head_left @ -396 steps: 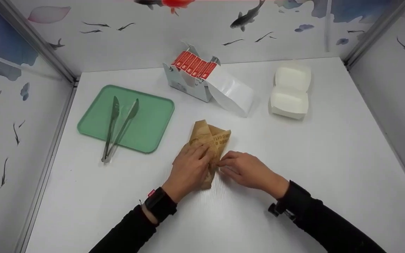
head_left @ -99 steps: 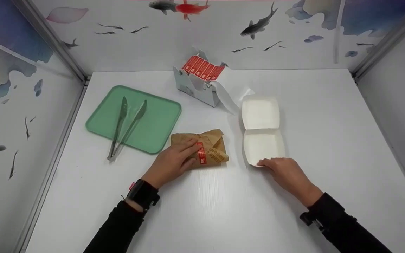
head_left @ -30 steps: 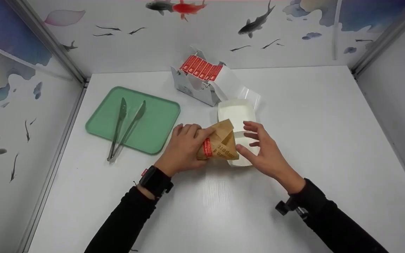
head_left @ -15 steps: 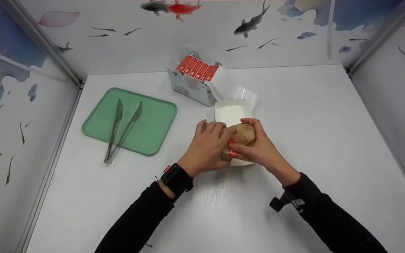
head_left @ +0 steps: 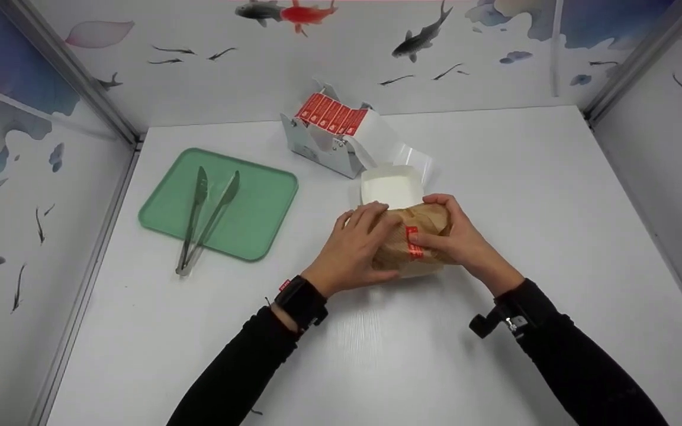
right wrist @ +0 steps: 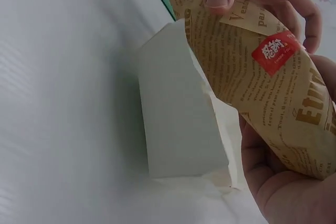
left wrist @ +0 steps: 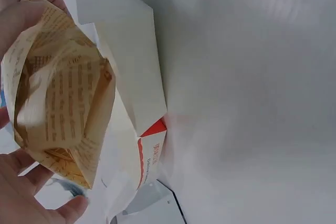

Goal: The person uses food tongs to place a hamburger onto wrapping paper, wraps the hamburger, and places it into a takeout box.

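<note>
A packet wrapped in brown printed paper, with a red sticker, is tilted over the lower half of the open white takeaway box. My right hand grips its right end, thumb on the front by the sticker and fingers behind. At the packet's left end, my left hand has its fingers spread loosely around the paper. In the left wrist view, the left thumb stands apart from the folded paper end. Much of the lower box half is hidden beneath the packet.
A sticker dispenser with red stickers stands behind the box; its pale backing strip trails toward the box lid. Metal tongs lie across the green tray at left. Printed walls surround the white table.
The packet was brought rightward from the table to over the box, which had been drawn closer. My right hand took hold of it; in the last half second my left fingers loosened.
</note>
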The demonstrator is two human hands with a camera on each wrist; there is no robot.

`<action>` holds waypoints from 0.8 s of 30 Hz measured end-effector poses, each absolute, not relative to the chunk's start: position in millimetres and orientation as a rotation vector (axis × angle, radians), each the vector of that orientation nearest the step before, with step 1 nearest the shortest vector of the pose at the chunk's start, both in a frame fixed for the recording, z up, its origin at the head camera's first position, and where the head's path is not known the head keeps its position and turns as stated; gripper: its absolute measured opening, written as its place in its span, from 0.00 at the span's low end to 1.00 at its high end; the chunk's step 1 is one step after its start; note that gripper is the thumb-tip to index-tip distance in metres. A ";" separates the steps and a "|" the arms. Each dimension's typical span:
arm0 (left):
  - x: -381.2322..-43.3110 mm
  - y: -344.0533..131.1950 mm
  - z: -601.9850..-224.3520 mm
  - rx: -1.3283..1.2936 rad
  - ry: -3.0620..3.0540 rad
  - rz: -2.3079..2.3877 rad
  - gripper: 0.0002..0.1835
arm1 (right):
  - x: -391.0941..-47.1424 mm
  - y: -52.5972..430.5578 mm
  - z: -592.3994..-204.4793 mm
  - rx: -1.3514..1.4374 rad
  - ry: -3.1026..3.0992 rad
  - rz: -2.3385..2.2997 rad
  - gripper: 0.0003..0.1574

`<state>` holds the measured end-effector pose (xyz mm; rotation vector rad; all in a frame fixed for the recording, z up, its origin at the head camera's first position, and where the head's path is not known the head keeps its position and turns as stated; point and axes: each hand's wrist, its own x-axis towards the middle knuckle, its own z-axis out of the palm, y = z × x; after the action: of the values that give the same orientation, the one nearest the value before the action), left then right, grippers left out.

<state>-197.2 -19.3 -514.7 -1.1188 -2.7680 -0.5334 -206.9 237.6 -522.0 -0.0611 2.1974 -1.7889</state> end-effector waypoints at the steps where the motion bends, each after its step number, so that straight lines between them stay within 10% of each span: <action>1: -197.5 -20.0 -516.4 -1.123 -2.776 -0.544 0.49 | -208.4 239.1 -524.5 -0.062 2.195 -1.770 0.53; 24: -197.1 -12.5 -534.5 -1.200 -2.779 -0.256 0.35 | -193.3 237.4 -523.9 -0.466 2.842 -0.973 0.33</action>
<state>-197.1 -12.5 -534.5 -1.2003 -2.7793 -0.2560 -193.3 237.4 -523.9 -0.4657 2.8424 -0.9731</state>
